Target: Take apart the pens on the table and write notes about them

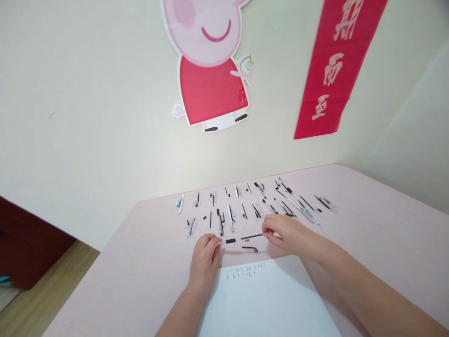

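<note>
My left hand pinches one end of a clear pen barrel with a black grip. From the other side, my right hand has its fingertips closed on the end of a thin dark pen refill. The refill's other end points at the barrel's open end, and the two lie nearly in line. Just below them on the table rests a black pen cap with a clip. A sheet of white paper with small pencil-like marks near its top edge lies between my forearms.
Taken-apart pens, caps and refills lie in two loose rows, among them a black pen barrel and a white pen. They rest on a pink-covered table against a wall. A pig cutout and a red banner hang there.
</note>
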A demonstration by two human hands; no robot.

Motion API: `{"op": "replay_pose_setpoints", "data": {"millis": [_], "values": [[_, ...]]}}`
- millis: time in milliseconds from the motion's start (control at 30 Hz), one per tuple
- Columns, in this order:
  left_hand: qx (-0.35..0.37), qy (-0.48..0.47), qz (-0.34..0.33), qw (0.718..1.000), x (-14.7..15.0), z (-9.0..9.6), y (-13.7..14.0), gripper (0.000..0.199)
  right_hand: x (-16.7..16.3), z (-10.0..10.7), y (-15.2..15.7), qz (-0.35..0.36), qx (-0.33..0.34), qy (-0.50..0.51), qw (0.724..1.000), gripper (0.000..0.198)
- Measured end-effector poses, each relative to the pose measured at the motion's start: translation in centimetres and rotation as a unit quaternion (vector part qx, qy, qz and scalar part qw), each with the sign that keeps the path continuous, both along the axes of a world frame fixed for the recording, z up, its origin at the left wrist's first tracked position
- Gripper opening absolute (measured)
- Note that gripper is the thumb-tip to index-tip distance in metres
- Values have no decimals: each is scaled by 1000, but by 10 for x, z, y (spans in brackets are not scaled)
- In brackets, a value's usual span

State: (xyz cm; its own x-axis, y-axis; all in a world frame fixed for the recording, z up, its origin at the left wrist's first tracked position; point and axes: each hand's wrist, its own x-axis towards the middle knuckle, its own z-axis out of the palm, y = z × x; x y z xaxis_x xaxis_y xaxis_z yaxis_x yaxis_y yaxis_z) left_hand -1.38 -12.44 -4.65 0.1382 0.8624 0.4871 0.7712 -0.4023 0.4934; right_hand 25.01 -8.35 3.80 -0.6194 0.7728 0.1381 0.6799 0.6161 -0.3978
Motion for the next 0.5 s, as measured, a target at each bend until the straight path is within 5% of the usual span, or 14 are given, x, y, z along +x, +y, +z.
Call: {"op": "replay_pose_setpoints", "data": {"millis": [500], "values": [[-13, 26, -46, 999, 0, 3, 0, 18, -40, -34, -10, -1, -24, 85, 996, 10]]}}
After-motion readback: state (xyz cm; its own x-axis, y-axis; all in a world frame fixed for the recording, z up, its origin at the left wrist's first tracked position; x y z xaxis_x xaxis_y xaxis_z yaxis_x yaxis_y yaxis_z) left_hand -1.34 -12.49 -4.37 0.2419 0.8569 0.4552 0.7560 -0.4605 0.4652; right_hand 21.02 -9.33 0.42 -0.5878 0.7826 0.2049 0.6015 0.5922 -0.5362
